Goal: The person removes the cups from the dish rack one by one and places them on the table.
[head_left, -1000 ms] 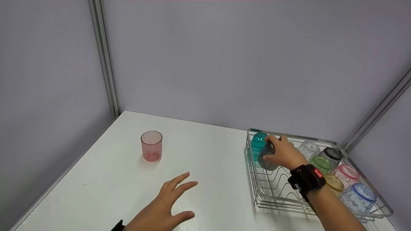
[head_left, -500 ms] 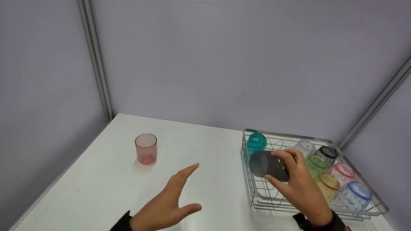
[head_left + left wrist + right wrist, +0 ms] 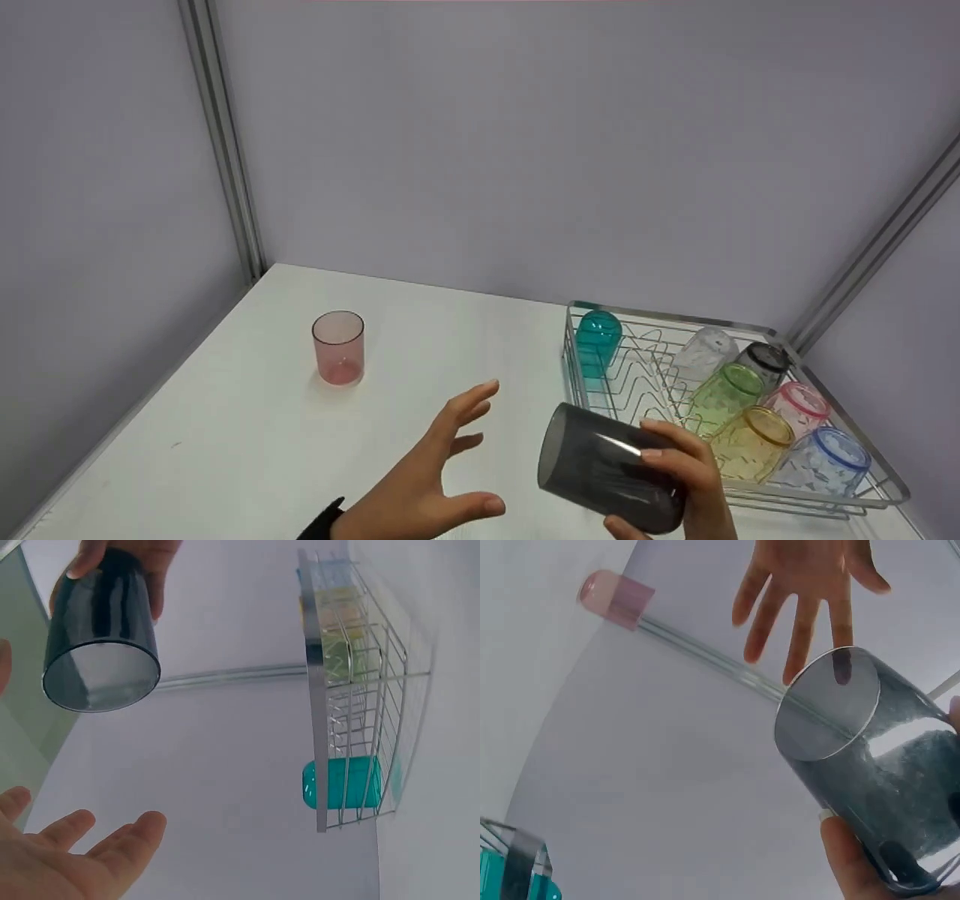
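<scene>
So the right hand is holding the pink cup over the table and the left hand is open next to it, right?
Not quite: the right hand holds the dark grey cup, not the pink one. The head view shows the pink cup standing alone on the table. The left hand is indeed open beside it.

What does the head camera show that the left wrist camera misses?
Only the head view shows the pink cup standing on the table, and the row of coloured cups in the rack clearly. Only the left wrist view looks at the grey cup's flat end. Both show the right hand holding the grey cup, the open left hand, the wire rack and the teal cup.
</scene>
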